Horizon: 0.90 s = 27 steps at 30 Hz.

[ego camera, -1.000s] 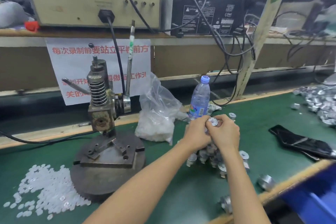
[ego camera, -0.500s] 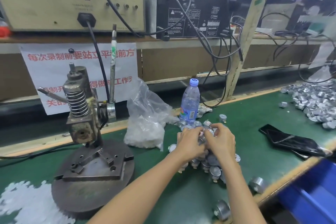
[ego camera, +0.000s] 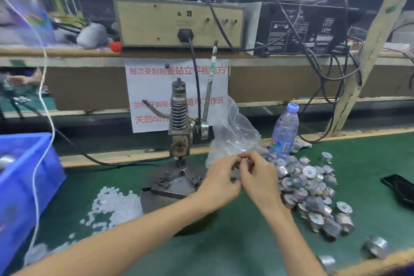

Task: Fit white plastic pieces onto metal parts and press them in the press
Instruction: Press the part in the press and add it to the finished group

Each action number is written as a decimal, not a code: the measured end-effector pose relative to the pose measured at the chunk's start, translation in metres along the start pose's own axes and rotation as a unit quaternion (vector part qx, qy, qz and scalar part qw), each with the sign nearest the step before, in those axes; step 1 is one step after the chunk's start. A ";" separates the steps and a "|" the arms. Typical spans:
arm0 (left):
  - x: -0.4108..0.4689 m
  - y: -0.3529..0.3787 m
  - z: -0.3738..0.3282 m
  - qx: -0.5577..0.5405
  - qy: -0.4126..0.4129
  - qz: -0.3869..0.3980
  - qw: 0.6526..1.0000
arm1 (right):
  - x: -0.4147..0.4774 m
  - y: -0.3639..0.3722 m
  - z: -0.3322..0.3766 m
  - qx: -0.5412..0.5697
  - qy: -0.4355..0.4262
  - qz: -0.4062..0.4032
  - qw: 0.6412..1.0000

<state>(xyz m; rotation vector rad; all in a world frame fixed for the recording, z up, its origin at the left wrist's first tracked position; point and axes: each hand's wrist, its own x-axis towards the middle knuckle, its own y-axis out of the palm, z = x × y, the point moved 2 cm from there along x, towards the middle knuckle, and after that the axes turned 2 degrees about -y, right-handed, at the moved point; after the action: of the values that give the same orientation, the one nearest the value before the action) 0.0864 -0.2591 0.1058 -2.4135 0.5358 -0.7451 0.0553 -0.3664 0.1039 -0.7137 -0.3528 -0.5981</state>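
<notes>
At three o'clock from the rusty spring-loaded press [ego camera: 179,123], your left hand [ego camera: 220,178] and right hand [ego camera: 261,178] pinch one small, blurred silvery metal part [ego camera: 244,160].

Left hand [ego camera: 218,178], right hand [ego camera: 261,180] together, fingers [ego camera: 227,160] curled inward

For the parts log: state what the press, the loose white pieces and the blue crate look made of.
The press looks like bare steel or iron: dull grey, rusty patches. The white pieces seem plastic: milky, translucent. The blue crate seems moulded plastic: even, slightly glossy colour.
</notes>
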 end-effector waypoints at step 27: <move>-0.240 -0.390 0.213 0.347 -0.419 -0.101 0.833 | -0.102 0.345 0.357 -0.119 -0.386 0.505 0.763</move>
<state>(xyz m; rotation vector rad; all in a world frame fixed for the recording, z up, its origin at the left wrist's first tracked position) 0.1118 0.2455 0.1015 -1.8317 -0.3168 0.1114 0.1535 0.1301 0.1327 -1.2483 -0.5806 0.7474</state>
